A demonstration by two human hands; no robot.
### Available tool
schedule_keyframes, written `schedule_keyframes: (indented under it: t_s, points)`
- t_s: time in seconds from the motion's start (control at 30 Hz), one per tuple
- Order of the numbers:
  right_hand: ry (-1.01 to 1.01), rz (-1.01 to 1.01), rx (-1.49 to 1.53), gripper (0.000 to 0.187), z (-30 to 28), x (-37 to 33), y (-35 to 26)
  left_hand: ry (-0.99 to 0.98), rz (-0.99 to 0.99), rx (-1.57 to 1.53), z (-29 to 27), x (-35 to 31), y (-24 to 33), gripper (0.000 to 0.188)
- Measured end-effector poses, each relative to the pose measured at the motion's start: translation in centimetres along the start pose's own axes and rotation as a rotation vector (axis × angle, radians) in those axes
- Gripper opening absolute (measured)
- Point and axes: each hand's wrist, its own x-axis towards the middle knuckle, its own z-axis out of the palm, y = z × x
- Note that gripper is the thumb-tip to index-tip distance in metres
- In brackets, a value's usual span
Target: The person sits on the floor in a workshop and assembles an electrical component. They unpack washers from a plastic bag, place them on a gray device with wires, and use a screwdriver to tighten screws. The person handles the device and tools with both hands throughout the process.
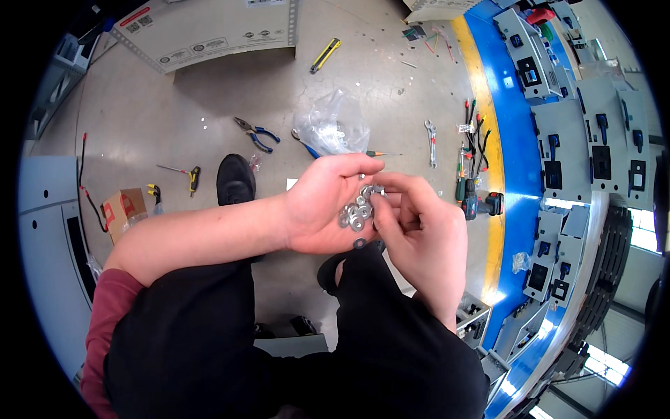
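Note:
My left hand (310, 206) is turned palm up above my lap and cups a small pile of metal washers (358, 218). Some small pieces among them could be nuts, though I cannot make them out surely. One darker washer (359, 243) lies near the palm's lower edge. From the right, my right hand (433, 234) reaches over the left fingers and hides most of them. Its thumb and forefinger are closed in a pinch on a washer at the pile's upper right. Just beyond the hands, a clear plastic bag (333, 126) with small metal parts rests on the floor.
Around lie pliers (257, 134), a yellow utility knife (325, 56), a yellow-handled tool (194, 180), wrenches (432, 143) and a power drill (481, 204). A large carton (209, 35) stands ahead. Grey metal boxes (558, 150) line the blue strip at right.

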Motion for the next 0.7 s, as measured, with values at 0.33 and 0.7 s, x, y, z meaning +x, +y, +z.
schedule_keyframes:
  t_s: [0.33, 0.7]
  points:
    - [-0.013, 0.070, -0.020, 0.027, -0.4, -0.3, -0.6, 0.043, -0.028, -0.034, 1.2, -0.2, -0.1, 0.052]
    - [0.111, 0.343, 0.786, 0.021, -1.9, -0.1, 1.0, 0.032, -0.008, -0.037, 1.6, 0.5, 0.0, 0.061]
